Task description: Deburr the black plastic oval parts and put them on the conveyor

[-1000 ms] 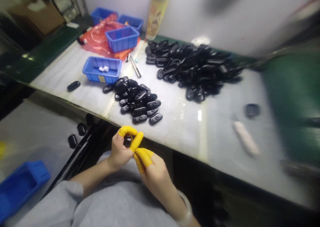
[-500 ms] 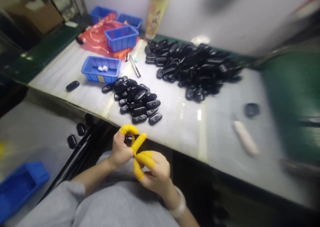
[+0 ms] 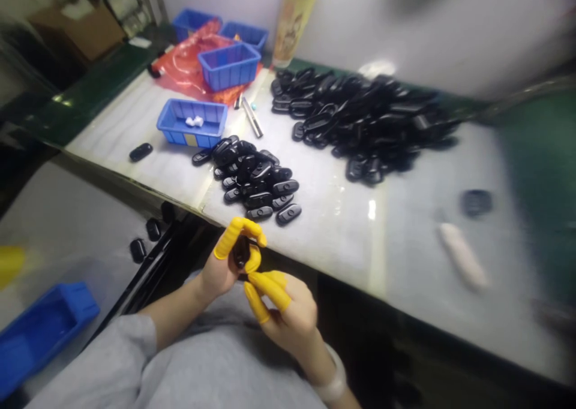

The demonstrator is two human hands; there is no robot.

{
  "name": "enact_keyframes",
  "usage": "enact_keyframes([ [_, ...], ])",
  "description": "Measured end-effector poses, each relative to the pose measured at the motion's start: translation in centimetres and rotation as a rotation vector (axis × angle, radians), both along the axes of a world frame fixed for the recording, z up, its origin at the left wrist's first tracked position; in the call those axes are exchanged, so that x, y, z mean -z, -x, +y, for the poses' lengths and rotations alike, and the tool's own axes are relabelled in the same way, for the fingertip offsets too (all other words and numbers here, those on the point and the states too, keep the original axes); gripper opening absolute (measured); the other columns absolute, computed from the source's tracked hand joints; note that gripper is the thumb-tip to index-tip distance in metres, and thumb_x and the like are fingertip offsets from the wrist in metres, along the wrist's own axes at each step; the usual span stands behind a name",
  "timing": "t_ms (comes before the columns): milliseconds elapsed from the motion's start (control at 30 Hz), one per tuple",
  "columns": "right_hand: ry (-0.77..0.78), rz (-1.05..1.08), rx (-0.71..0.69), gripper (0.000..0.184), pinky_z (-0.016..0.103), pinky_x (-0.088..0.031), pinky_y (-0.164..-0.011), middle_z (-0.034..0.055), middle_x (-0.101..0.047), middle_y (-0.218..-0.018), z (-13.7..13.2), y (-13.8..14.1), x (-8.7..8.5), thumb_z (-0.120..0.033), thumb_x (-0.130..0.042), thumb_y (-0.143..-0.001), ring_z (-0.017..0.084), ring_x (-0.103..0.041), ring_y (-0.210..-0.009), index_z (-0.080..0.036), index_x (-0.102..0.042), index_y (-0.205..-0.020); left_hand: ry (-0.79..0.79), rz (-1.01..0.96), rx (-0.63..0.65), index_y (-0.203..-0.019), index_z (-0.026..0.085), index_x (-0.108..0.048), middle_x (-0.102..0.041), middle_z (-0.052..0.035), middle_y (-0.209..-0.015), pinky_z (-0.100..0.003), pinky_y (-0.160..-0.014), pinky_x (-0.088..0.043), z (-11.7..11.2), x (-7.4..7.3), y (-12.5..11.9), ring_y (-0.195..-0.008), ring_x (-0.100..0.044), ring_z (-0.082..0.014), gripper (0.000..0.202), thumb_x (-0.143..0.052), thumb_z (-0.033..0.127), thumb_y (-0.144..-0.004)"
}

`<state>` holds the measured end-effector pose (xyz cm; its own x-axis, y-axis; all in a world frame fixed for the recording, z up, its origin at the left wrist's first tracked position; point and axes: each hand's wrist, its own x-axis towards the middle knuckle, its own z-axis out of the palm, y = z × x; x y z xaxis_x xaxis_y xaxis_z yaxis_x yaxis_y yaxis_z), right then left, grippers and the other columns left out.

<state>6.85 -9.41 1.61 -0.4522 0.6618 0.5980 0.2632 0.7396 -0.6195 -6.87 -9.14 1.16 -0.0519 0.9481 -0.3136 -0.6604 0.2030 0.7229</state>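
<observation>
My left hand is shut on a small black oval fob, pinched between yellow finger cots and partly hidden by them. My right hand sits just below it, also wearing yellow cots, with its fingers apart and nothing visible in them. Beyond the table edge lies a smaller pile of black fobs, and a larger heap spreads behind it. A single fob lies alone at the left.
A blue bin with white bits stands on the white-covered table. Further back are more blue bins, a red plastic bag and a bottle. A blue tray and several fobs lie below left.
My left fingers have shifted around the fob, and my right hand has moved slightly away from it. The whole view has shifted a little as my head moved.
</observation>
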Motion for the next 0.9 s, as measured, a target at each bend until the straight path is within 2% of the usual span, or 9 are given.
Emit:
enact_keyframes([
  [67,0.006,0.030,0.044,0.019,0.026,-0.056,-0.062,0.0032,-0.072,-0.076,0.2,-0.2,-0.1,-0.011,-0.062,-0.086,0.016,-0.068,-0.067,-0.019,-0.064,-0.103,0.063,-0.213,0.103,-0.089,0.019,-0.057,-0.062,-0.0031,-0.083,-0.020,-0.039,-0.028,0.2,-0.7,0.4,-0.048,-0.048,-0.0088,0.054,-0.051,0.072,-0.079],
  [133,-0.001,0.013,0.086,0.019,0.026,-0.055,-0.062,0.0036,-0.073,-0.078,0.3,-0.3,-0.1,-0.011,-0.063,-0.086,0.016,-0.069,-0.067,-0.019,-0.064,-0.104,0.112,-0.323,0.159,-0.092,0.019,-0.058,-0.063,-0.0057,-0.087,-0.020,-0.040,-0.029,0.2,-1.1,0.6,-0.055,-0.052,-0.0116,0.057,-0.050,0.074,-0.078],
  [233,-0.037,-0.026,0.143,0.019,0.026,-0.054,-0.060,0.0036,-0.072,-0.077,0.4,-0.4,-0.3,-0.014,-0.065,-0.085,0.016,-0.069,-0.065,-0.020,-0.064,-0.103,0.183,-0.399,0.192,-0.095,0.019,-0.060,-0.064,-0.0083,-0.092,-0.020,-0.042,-0.030,0.1,-1.2,0.9,-0.060,-0.053,-0.0138,0.059,-0.048,0.075,-0.078],
  [367,-0.042,-0.024,0.165,0.021,0.026,-0.054,-0.061,0.0025,-0.072,-0.077,0.3,-0.3,-0.4,-0.012,-0.066,-0.083,0.016,-0.069,-0.065,-0.020,-0.064,-0.103,0.260,-0.459,0.201,-0.098,0.019,-0.061,-0.065,-0.0099,-0.092,-0.020,-0.042,-0.025,0.1,-1.1,1.1,-0.057,-0.049,-0.0137,0.059,-0.047,0.073,-0.079],
  [467,-0.037,-0.021,0.202,0.023,0.026,-0.055,-0.062,0.0023,-0.073,-0.080,0.1,-0.5,-0.4,-0.012,-0.064,-0.084,0.016,-0.069,-0.067,-0.023,-0.063,-0.104,0.281,-0.497,0.181,-0.097,0.019,-0.062,-0.067,-0.0104,-0.092,-0.021,-0.042,-0.024,0.1,-1.2,1.1,-0.057,-0.048,-0.0143,0.055,-0.047,0.070,-0.081],
  [600,-0.135,-0.036,0.250,0.025,0.028,-0.054,-0.059,0.0014,-0.071,-0.074,-0.1,-0.8,-0.5,-0.011,-0.065,-0.084,0.016,-0.066,-0.062,-0.023,-0.062,-0.106,0.223,-0.549,0.122,-0.094,0.019,-0.063,-0.070,-0.0094,-0.089,-0.023,-0.045,-0.030,0.1,-1.4,1.0,-0.057,-0.051,-0.0143,0.050,-0.050,0.066,-0.083],
  [700,-0.237,-0.117,0.164,0.017,0.029,-0.050,-0.053,0.0022,-0.066,-0.065,-0.1,-0.5,-0.3,-0.014,-0.064,-0.086,0.017,-0.063,-0.055,-0.018,-0.062,-0.102,0.187,-0.544,0.036,-0.092,0.018,-0.064,-0.071,-0.0078,-0.089,-0.028,-0.056,-0.042,0.0,-1.3,0.4,-0.067,-0.061,-0.0187,0.048,-0.055,0.064,-0.082],
  [800,-0.329,-0.199,0.123,0.015,0.030,-0.047,-0.050,0.0043,-0.065,-0.062,0.3,0.0,0.4,-0.018,-0.062,-0.089,0.018,-0.061,-0.052,-0.014,-0.063,-0.103,0.124,-0.487,-0.040,-0.090,0.017,-0.065,-0.071,-0.0075,-0.089,-0.031,-0.067,-0.049,-0.2,-1.3,-0.6,-0.080,-0.067,-0.0228,0.049,-0.060,0.065,-0.079],
  [900,-0.289,-0.212,0.143,0.015,0.029,-0.049,-0.054,0.0051,-0.068,-0.067,0.7,0.0,1.2,-0.017,-0.056,-0.092,0.018,-0.064,-0.056,-0.016,-0.062,-0.106,0.003,-0.376,-0.066,-0.089,0.015,-0.067,-0.071,-0.0074,-0.089,-0.031,-0.074,-0.051,-0.3,-1.2,-1.3,-0.083,-0.068,-0.0216,0.047,-0.067,0.061,-0.077],
])
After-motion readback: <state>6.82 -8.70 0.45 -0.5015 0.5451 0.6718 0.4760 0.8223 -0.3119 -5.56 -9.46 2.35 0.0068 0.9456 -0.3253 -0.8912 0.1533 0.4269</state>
